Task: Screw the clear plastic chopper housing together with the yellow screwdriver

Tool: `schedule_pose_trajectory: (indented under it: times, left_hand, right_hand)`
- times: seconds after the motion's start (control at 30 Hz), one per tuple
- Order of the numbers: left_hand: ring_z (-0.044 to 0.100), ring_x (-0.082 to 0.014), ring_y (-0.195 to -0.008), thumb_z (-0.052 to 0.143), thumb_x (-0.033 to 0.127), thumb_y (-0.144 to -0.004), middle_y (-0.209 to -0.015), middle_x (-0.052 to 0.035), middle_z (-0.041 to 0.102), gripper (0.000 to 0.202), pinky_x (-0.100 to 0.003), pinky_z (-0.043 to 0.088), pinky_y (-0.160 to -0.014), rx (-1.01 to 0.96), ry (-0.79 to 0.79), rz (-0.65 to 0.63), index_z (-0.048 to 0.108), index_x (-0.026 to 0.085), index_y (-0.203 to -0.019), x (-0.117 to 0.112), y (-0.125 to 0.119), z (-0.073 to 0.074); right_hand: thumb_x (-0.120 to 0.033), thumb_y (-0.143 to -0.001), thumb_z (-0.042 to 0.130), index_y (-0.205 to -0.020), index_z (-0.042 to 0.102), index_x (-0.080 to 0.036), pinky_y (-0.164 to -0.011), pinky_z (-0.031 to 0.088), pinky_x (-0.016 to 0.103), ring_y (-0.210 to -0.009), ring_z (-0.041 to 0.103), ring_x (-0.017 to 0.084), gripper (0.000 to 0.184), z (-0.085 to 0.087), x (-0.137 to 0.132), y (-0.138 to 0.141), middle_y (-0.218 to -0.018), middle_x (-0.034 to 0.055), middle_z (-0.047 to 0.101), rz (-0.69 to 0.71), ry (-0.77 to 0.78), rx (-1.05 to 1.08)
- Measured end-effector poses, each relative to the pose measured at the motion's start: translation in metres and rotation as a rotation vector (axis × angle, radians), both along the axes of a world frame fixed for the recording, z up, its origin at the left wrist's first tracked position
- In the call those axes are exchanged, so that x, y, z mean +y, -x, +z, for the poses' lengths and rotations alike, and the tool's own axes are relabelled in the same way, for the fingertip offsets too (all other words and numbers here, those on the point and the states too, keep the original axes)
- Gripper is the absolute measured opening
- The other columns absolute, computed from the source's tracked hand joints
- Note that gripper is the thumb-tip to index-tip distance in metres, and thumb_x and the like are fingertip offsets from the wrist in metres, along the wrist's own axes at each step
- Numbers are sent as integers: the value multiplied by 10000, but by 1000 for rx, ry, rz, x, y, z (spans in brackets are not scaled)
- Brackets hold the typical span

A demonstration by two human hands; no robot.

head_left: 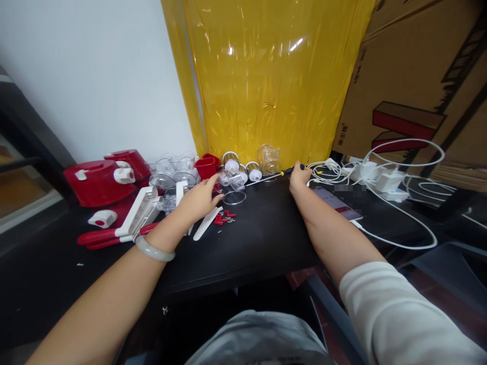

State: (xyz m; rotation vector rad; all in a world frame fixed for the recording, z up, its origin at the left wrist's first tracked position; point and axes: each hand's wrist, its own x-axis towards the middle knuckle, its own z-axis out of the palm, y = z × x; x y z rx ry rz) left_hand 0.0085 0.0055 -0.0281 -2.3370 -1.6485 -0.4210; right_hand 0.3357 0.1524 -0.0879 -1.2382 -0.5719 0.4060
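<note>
On the right, my right hand (300,178) is closed around the black and yellow handle of a screwdriver (286,172). The metal shaft points left across the tabletop. My left hand (201,198) reaches over the parts with fingers and thumb apart, and nothing shows in its grasp. Just beyond its fingertips lies a clear plastic part with a round rim (234,196). Small red pieces and screws (224,218) are scattered below that hand, beside a flat white strip (207,223). Several metal-and-white cylinders (231,162) sit behind, along with a red cup-like part (206,167).
Red housings (99,182) and white pieces with red handles (135,215) cover the left of the black table (258,243). At right lie a phone (335,200), white cables and chargers (390,180). Yellow plastic sheeting (266,76) and a cardboard box (403,76) stand behind.
</note>
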Motion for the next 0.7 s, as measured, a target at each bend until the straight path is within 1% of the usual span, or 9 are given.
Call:
schedule_pose_trajectory:
  times: [0.1, 0.2, 0.3, 0.4, 0.5, 0.63, 0.7]
  left_hand:
    - [646, -335, -1141, 526, 401, -975, -1358, -201, 609, 661, -412, 502, -902, -4, 3, 16, 296, 159, -1547, 0, 0, 0]
    - [636, -333, -1165, 527, 403, -976, -1362, -195, 609, 664, -408, 500, -908, 1, -2, 13, 291, 165, -1549, -1, -1, 1]
    - [631, -337, -1176, 532, 398, -977, -1369, -191, 607, 655, -412, 498, -913, 1, 0, 25, 300, 172, -1546, -2, -2, 2]
    - [632, -341, -1174, 537, 391, -976, -1380, -195, 598, 657, -418, 500, -912, -2, 11, 34, 299, 170, -1548, -3, -3, 2]
    - [628, -340, -1184, 540, 391, -977, -1382, -203, 594, 664, -421, 495, -929, -5, 11, 24, 294, 163, -1551, -3, -2, 2]
    - [619, -342, -1203, 542, 390, -977, -1384, -205, 592, 660, -425, 491, -946, -7, 7, 17, 300, 162, -1547, -2, -1, 1]
    - [616, -344, -1209, 541, 385, -978, -1385, -203, 592, 656, -425, 492, -943, -6, 6, 19, 300, 162, -1546, -2, -1, 1]
  right_hand:
    - [-384, -862, 544, -922, 498, -225, -733, 549, 301, -835, 662, 191, 175, -2, 4, 0, -831, 26, 620, -59, 83, 65]
    - [-361, -864, 503, -931, 523, -221, -706, 545, 285, -805, 658, 180, 156, -3, 6, 0, -825, 16, 623, -35, 78, 75]
    - [-347, -859, 487, -918, 550, -222, -696, 549, 282, -773, 651, 173, 152, -2, 7, -1, -793, 3, 619, -54, 77, 110]
    - [-339, -857, 505, -901, 561, -217, -686, 553, 282, -745, 645, 172, 141, -1, 8, -1, -755, -2, 611, -78, 91, 146]
    - [-358, -871, 527, -930, 544, -216, -675, 554, 277, -736, 649, 165, 155, 0, 9, 0, -775, -4, 613, -85, 85, 164]
    - [-419, -849, 602, -988, 513, -227, -688, 557, 280, -758, 653, 154, 253, -3, 10, 0, -846, -8, 619, -66, 48, 131]
    - [-420, -822, 636, -988, 507, -229, -691, 555, 278, -759, 649, 149, 284, -6, 11, 1, -852, -14, 615, -52, 35, 118]
